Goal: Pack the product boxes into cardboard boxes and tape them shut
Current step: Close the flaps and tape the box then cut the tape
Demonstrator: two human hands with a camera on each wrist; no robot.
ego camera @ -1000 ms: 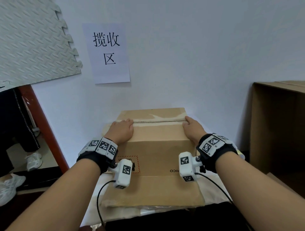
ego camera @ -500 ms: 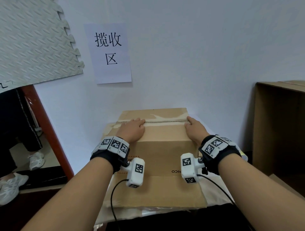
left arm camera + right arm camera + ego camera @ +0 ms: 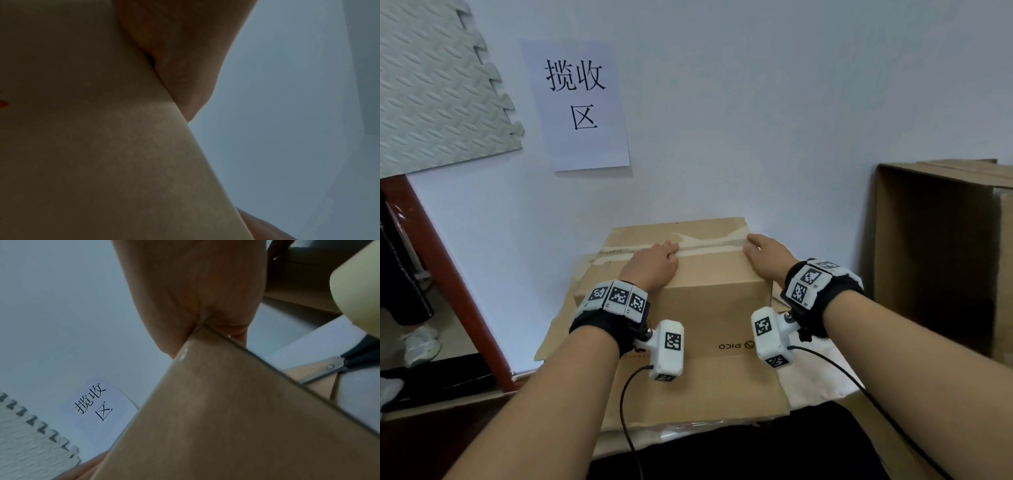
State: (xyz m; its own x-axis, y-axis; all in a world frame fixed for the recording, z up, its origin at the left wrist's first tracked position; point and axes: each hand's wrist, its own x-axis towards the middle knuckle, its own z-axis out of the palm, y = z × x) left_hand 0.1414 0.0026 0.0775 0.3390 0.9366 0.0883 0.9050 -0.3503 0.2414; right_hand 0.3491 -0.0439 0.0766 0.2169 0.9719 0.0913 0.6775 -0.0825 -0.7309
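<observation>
Cardboard box (image 3: 709, 301) sits closed on the tabletop (image 3: 822, 380) against the wall (image 3: 756, 120), resting on a flattened cardboard sheet (image 3: 688, 394), with a strip of tape (image 3: 709, 248) running along its top seam. Both hands lie flat on the lid with fingers straight: the left hand (image 3: 654, 265) presses near the middle of the seam, fingertips on the tape, and the right hand (image 3: 767, 257) presses at the box's right edge. From the right wrist view, scissors (image 3: 333, 368) lie just right of the box, beside a roll of tape (image 3: 357, 288). A larger open carton (image 3: 941, 253) stands at the right. On the wall hang a paper sign (image 3: 578, 102) with Chinese characters and a grey foam mat (image 3: 438, 89).
</observation>
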